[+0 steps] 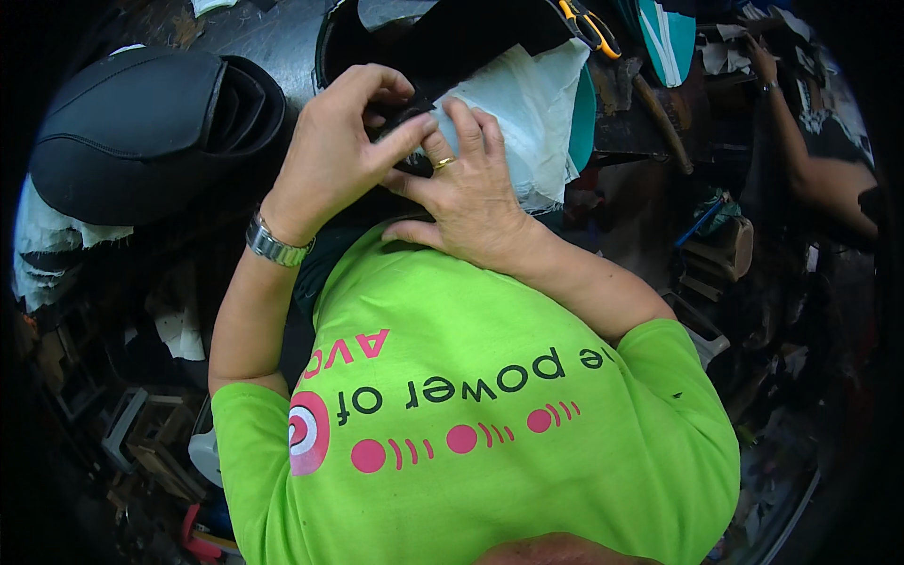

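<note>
Both my hands meet at the near edge of a black curved fabric piece (433, 42) on the dark worktable. My left hand (348, 155), with a metal watch on its wrist, has its fingers curled and its thumb reaching across to the right fingers. Dark material shows between that thumb and forefinger. My right hand (471, 193), wearing a ring, has bent fingers against the black edge and the white lining cloth (523, 113). Its thumb lies lower, by my green shirt. A teal edge (584, 122) shows beside the white cloth. The exact pinch points are partly hidden.
Stacked black padded pieces (132, 132) sit at the left, with frayed white cloth (47, 231) under them. Yellow-and-black-handled scissors (591, 28) and a teal-and-white piece (667, 42) lie at the far right of the table. Another person's arm (800, 151) reaches in at right.
</note>
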`<state>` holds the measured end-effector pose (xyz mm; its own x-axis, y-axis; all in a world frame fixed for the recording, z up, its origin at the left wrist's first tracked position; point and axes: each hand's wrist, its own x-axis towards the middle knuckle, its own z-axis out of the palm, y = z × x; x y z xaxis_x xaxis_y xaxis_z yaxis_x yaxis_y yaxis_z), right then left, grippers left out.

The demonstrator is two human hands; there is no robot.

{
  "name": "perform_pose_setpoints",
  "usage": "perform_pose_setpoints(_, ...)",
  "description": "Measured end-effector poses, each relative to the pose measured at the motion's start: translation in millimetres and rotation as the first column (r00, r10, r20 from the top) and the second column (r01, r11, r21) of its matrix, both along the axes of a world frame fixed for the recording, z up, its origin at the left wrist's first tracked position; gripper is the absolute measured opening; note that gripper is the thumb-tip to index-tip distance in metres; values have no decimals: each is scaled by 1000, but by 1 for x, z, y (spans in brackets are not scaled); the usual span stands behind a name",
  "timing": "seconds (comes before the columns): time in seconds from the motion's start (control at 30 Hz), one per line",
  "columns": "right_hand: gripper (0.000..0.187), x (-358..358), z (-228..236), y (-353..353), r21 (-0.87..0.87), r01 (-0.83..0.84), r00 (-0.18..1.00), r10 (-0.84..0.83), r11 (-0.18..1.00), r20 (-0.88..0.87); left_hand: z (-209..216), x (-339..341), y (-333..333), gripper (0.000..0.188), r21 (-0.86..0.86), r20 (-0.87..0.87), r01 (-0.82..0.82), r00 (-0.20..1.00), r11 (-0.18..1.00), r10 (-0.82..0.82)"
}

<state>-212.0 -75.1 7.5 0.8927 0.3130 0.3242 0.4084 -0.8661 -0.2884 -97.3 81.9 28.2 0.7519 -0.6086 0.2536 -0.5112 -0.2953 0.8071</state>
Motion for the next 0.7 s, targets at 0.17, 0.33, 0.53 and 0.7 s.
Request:
perform_pose_setpoints(0.17, 44, 3, 16, -30, 328, -147, 989, 140, 933, 46, -4, -6, 2, 35, -11, 157, -31, 987, 999, 32)
perform_pose_setpoints(0.33, 35, 10, 22, -44, 486, 106, 994, -95, 868, -47, -16, -11, 5, 32, 22, 342, 12, 940, 1000, -19)
perform_pose_setpoints(0.53, 37, 13, 30, -38, 310, 68, 997, -72, 948, 2, -17, -9, 9, 36, 198, 518, 36, 845, 980, -135)
perform_pose_setpoints(0.7, 30, -13, 63, -79, 373, -34, 985, -31, 927, 168, -13, -31, 19, 73, 518, 415, 36, 863, 855, -288)
